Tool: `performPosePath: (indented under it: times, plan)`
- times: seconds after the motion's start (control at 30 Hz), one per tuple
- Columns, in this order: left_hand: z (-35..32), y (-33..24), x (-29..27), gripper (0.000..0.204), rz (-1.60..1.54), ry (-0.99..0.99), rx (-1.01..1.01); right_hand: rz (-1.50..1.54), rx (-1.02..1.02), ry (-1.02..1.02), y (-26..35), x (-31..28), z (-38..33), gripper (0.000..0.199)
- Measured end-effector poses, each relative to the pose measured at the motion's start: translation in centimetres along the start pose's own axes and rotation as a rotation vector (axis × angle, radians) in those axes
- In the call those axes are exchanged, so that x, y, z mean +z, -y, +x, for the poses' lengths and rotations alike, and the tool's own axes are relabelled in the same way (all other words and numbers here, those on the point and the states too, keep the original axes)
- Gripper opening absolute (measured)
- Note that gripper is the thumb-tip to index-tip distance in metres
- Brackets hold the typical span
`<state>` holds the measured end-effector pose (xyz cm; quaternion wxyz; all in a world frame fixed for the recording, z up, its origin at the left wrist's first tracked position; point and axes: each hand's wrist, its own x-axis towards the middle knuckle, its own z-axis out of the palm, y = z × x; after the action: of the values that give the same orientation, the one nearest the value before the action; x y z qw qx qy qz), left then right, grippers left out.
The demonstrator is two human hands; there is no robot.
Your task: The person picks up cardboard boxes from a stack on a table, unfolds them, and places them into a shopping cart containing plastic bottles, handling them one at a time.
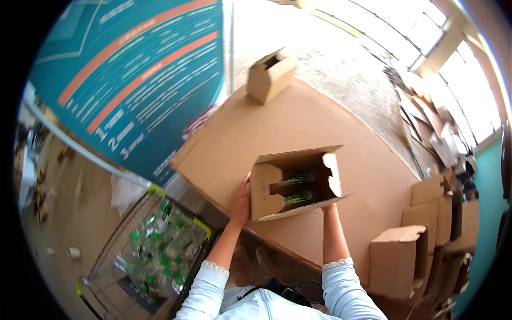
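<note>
Both hands steady an open brown cardboard box [293, 184] on the cardboard-covered table [256, 128]: left hand [241, 201] flat against its left side, right hand [326, 207] mostly hidden beneath, grip unclear. Dark bottles [296, 188] lie inside.

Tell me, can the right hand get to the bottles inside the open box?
Probably yes. The right hand is at the open box, whose flaps stand open, and nothing covers the bottles inside. The left hand only holds its side.
</note>
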<state>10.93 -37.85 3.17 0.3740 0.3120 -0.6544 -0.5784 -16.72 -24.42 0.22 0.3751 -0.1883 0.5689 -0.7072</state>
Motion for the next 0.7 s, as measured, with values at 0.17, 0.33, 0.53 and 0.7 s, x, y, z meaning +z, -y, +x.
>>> performPosePath:
  times: [0.17, 0.33, 0.53, 0.7]
  plan:
    - [-2.6, -0.2, 1.8, 0.046, -0.120, -0.195, 0.005, -0.020, 0.115, 0.105, -0.4, -1.3, -1.6, 0.052]
    - [-8.2, -1.8, 4.4, 0.048, -0.224, -0.332, -0.106, -0.066, 0.197, 0.213, 0.4, -3.4, -3.7, 0.053]
    - [-12.7, -5.3, 6.7, 0.047, -0.217, -0.439, -0.073, -0.094, 0.229, 0.297, 1.3, -5.0, -5.2, 0.054]
    - [-14.0, -7.9, 6.4, 0.044, -0.151, -0.417, -0.081, -0.101, 0.252, 0.360, 1.7, -4.7, -6.8, 0.056]
